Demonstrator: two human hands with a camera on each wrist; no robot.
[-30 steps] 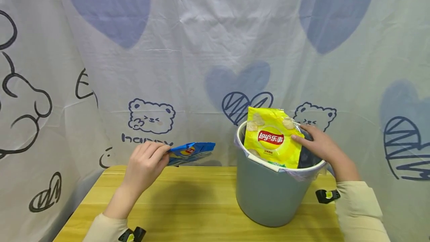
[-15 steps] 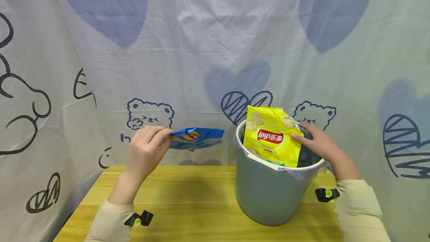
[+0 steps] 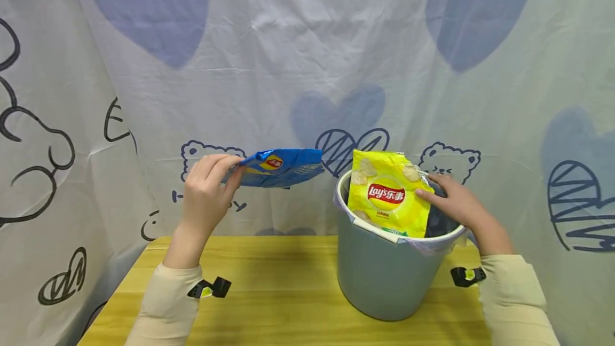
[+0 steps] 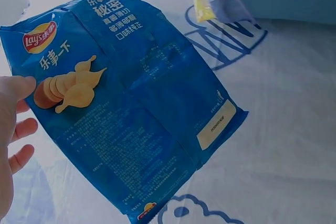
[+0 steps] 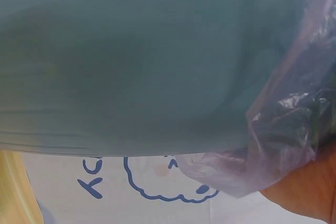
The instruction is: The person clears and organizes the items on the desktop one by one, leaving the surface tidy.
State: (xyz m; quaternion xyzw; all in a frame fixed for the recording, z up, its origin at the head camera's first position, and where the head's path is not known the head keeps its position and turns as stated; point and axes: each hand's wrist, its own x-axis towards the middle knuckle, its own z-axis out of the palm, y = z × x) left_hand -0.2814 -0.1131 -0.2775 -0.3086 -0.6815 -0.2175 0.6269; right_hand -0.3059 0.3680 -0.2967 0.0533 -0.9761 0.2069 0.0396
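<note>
My left hand [image 3: 206,191] pinches a blue Lay's chip bag [image 3: 293,172] by its left edge, holding it raised over the table, left of the bin. In the left wrist view the bag's printed back [image 4: 142,114] faces the camera, thumb on its near edge. A yellow Lay's chip bag [image 3: 379,175] stands partway out of a grey trash bin [image 3: 389,276]. My right hand [image 3: 463,210] reaches over the bin's right rim and grips that bag's right edge, thumb in front. In the right wrist view the bin's wall [image 5: 131,77] covers most of the picture and hides the fingers.
The bin has a white rim and a thin translucent liner [image 5: 283,140] folded over it. It stands on a yellow wood-grain table [image 3: 278,303]. A white curtain [image 3: 269,68] printed with hearts and bears hangs close behind.
My left hand has risen with the blue chip bag, from low over the table's back edge to about the height of the yellow bag's top. The right hand has stayed in place.
</note>
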